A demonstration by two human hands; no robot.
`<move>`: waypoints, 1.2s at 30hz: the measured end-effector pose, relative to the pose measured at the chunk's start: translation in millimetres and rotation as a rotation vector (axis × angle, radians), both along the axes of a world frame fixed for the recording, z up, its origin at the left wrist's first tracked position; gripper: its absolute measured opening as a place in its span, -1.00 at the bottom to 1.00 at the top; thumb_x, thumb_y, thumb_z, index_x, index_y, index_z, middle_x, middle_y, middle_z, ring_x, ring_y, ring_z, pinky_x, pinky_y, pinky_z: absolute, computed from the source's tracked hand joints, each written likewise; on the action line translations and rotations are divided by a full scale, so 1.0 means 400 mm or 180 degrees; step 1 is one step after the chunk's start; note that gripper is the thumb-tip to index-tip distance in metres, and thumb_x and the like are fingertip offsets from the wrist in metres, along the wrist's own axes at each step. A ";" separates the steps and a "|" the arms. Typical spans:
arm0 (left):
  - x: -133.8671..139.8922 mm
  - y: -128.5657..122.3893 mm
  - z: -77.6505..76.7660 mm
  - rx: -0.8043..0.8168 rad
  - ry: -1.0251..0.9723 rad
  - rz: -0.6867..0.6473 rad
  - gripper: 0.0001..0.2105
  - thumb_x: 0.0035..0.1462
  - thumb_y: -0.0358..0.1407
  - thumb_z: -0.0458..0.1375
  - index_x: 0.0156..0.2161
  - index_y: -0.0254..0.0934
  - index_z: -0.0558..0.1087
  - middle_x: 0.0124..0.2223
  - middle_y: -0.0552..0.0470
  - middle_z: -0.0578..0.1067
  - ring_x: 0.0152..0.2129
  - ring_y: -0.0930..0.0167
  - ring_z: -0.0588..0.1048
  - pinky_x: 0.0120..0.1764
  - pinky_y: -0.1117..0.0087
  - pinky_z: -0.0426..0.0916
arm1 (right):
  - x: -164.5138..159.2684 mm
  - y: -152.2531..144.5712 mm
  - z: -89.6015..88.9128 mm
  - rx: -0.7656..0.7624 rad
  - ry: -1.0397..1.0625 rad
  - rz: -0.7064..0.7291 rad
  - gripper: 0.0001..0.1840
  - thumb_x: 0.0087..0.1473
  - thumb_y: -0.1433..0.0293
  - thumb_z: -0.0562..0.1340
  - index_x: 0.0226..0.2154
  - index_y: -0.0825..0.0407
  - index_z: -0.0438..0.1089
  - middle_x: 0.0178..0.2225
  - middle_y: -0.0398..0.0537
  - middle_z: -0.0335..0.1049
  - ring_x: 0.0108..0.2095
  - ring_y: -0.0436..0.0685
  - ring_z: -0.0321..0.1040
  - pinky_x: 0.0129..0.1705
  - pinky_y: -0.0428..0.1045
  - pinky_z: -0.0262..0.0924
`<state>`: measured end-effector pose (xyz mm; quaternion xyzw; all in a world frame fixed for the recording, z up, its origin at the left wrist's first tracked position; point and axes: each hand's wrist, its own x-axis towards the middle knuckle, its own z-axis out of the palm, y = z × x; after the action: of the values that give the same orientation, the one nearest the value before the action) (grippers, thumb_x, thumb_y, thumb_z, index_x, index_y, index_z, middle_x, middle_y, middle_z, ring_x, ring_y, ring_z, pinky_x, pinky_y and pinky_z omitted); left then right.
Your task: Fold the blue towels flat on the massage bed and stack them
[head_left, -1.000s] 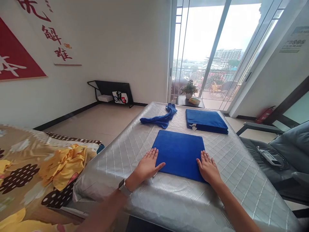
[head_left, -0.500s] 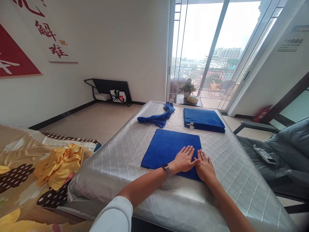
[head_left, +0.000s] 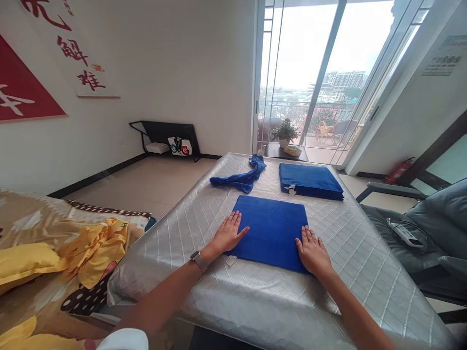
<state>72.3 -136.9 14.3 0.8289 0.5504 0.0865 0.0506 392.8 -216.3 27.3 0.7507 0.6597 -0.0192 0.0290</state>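
Observation:
A blue towel [head_left: 272, 233] lies flat as a near-square on the silvery quilted mattress [head_left: 255, 301]. My left hand [head_left: 229, 232] rests flat on its left edge, fingers stretched forward and thumb pointing inward. On the right edge lies my right hand [head_left: 313, 250], palm down with the fingers extended. A small white label [head_left: 231, 260] sticks out at the towel's near left corner. Farther back on the right is a stack of folded blue towels [head_left: 310, 180] with white tags at its front. A crumpled blue towel [head_left: 242, 181] lies at the back left.
To the left, a patterned blanket [head_left: 22, 209] holds yellow cloth [head_left: 98, 248] and a yellow pillow [head_left: 29, 265]. A grey armchair [head_left: 434, 223] with a white power strip [head_left: 404, 233] stands at the right. Beyond the mattress, a potted plant [head_left: 284, 132] stands before the glass door.
My left hand has slid from beside my right hand across to the towel's left edge. My right hand stays at the right edge. The white label at the near left corner now shows.

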 end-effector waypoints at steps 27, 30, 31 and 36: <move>0.420 0.059 0.060 0.0226 -0.0119 -0.1032 -0.23 0.40 0.08 -0.43 0.39 -0.51 0.09 0.43 -0.24 0.08 0.39 0.27 0.01 0.37 0.23 -0.09 | 0.026 0.173 -0.010 0.0173 0.0131 -0.0118 -0.28 0.37 0.21 -0.24 0.43 0.25 -0.17 0.47 0.06 -0.28 0.45 0.17 -0.31 0.42 0.16 -0.37; 0.480 0.068 0.030 0.0211 -0.0233 -0.1113 -0.26 0.41 0.05 -0.45 0.39 -0.49 0.09 0.43 -0.21 0.08 0.39 0.30 0.00 0.37 0.22 -0.11 | 0.025 0.169 -0.007 0.0164 0.0074 -0.0078 -0.29 0.37 0.22 -0.24 0.43 0.23 -0.15 0.47 0.06 -0.27 0.45 0.17 -0.31 0.41 0.16 -0.34; 0.478 0.073 0.022 0.0179 -0.0247 -0.1100 -0.25 0.41 0.06 -0.45 0.39 -0.48 0.09 0.44 -0.20 0.08 0.39 0.30 0.00 0.38 0.21 -0.12 | 0.024 0.168 -0.005 0.0166 0.0077 -0.0084 -0.29 0.37 0.22 -0.25 0.43 0.22 -0.14 0.47 0.05 -0.26 0.45 0.17 -0.30 0.41 0.16 -0.34; 0.352 0.121 0.009 0.0035 -0.0175 -0.0806 -0.21 0.37 0.16 -0.39 0.41 -0.45 0.06 0.45 -0.19 0.03 0.40 0.28 -0.05 0.38 0.19 -0.13 | 0.020 0.170 0.002 0.0152 0.0151 -0.0168 -0.28 0.37 0.20 -0.26 0.44 0.24 -0.17 0.47 0.04 -0.28 0.45 0.15 -0.29 0.42 0.15 -0.36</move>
<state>213.2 -88.6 18.1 0.8893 0.4393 0.1050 0.0716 400.9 -148.3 28.2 0.7677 0.6404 -0.0220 -0.0050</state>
